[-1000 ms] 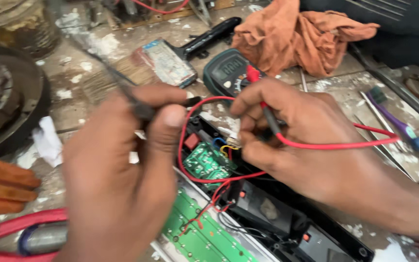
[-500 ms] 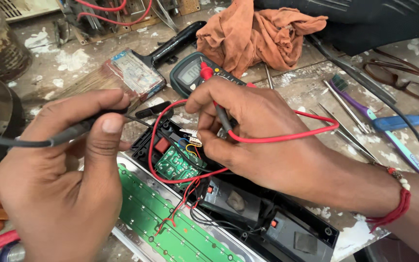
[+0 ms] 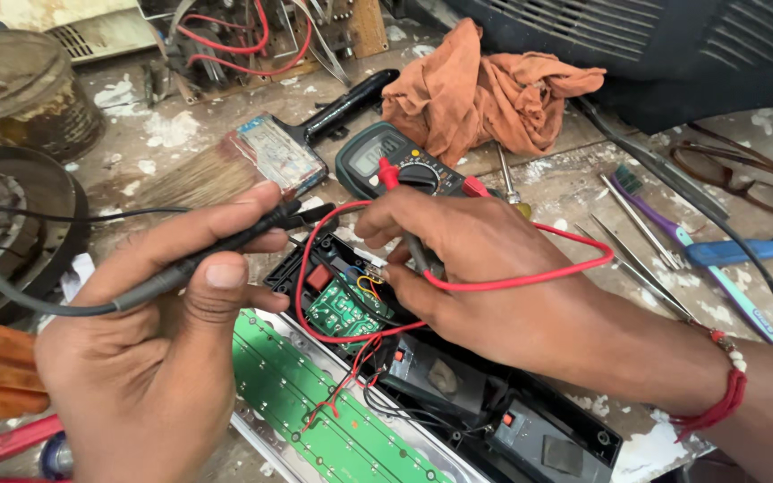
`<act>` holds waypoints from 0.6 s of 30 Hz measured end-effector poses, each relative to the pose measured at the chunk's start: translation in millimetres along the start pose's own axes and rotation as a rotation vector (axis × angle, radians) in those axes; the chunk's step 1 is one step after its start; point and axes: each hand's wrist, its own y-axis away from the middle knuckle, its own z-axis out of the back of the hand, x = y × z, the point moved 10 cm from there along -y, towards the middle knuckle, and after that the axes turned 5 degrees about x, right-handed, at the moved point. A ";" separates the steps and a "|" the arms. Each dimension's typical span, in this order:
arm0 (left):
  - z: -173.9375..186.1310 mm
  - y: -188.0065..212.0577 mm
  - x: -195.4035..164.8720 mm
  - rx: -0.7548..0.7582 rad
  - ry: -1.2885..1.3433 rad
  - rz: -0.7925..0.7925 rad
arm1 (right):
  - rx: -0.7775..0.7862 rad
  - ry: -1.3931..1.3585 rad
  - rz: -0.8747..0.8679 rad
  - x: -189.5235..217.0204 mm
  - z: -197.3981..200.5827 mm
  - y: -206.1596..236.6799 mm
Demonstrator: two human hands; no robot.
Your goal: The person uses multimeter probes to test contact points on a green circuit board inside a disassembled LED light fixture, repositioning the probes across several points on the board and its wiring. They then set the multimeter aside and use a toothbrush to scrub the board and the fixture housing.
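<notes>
Left hand (image 3: 145, 358) grips black probe (image 3: 225, 250), right hand (image 3: 485, 268) pinches red probe (image 3: 418, 255); a slipped tip risks shorting small circuit board (image 3: 342, 309).

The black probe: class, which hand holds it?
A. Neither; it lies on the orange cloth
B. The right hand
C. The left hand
C: the left hand pinches the black probe between thumb and forefinger, while the right hand holds the red probe over the small green circuit board.
</notes>
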 end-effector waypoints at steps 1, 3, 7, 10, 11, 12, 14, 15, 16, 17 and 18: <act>1.5 0.4 0.2 -0.001 0.011 0.007 | 0.003 -0.003 0.009 2.0 -0.8 0.0; 3.2 0.5 1.5 -0.003 0.035 0.021 | -0.008 -0.012 0.030 5.9 0.7 0.5; 7.2 1.6 -0.1 0.000 0.053 0.023 | -0.042 -0.036 0.010 8.3 5.1 0.2; 10.3 2.6 -2.8 0.003 0.040 0.004 | -0.043 -0.062 -0.025 8.5 6.5 0.1; 11.7 2.9 -3.2 0.005 0.036 -0.001 | -0.042 -0.074 -0.031 9.2 6.6 0.0; 12.8 3.5 -3.5 0.008 0.032 -0.004 | -0.057 -0.082 -0.013 12.0 8.2 0.0; 13.8 5.5 -0.6 0.010 0.046 0.013 | -0.088 -0.101 0.023 17.4 11.2 -0.2; 14.2 5.9 1.0 0.011 0.053 0.021 | -0.089 -0.096 0.016 17.6 11.3 -0.4; 13.5 6.4 2.9 0.017 0.047 0.031 | -0.089 -0.092 0.008 17.8 11.4 -0.6; 12.3 7.2 5.0 0.022 0.040 0.042 | -0.090 -0.088 0.000 17.9 11.3 -1.1; 12.0 7.9 6.8 0.027 0.033 0.053 | -0.078 -0.074 -0.012 17.7 9.5 -2.4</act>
